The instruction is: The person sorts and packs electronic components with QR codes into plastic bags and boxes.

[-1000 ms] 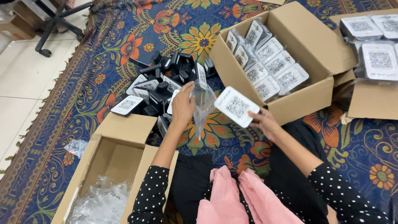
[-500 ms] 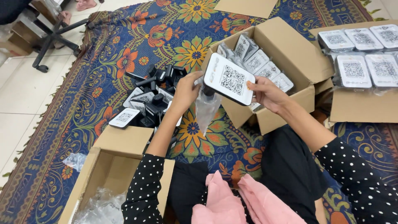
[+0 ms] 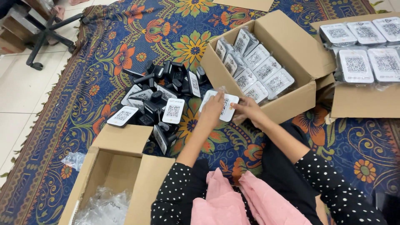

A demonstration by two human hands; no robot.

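Clear crinkly plastic half-sleeves the small white stand (image 3: 223,106) held between both hands just near-left of the middle cardboard box (image 3: 291,100), the left hand (image 3: 212,110) grasping its left side, the right hand (image 3: 246,110) pinching its right edge; it looks light, stiff and slippery, best gripped by its edges.

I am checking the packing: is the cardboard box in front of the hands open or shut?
Open. The cardboard box has its flaps folded outward, and bagged white cards show inside.
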